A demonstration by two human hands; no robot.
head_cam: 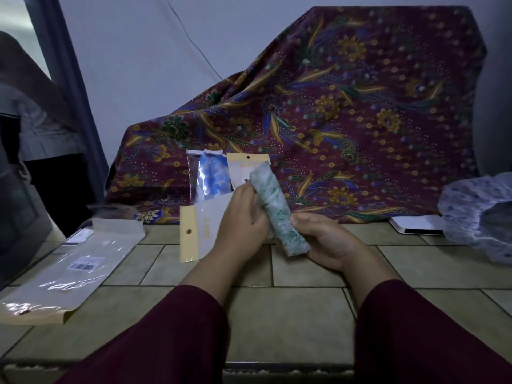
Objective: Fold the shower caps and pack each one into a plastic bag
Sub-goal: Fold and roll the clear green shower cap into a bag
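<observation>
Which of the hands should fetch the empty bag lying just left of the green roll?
Left. The left hand only steadies the folded green cap and sits right beside the empty bag. The right hand grips the cap's lower end, farther away.

Patterned maroon cloth draped against wall; tiled floor.

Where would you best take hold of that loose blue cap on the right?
Probably at the rim of the blue cap, coming from its left. It lies unfolded and puffed up on the tiles, with its dark opening facing left, so the gathered edge there gives fingers something firm to pinch. The crown is only loose film.
</observation>
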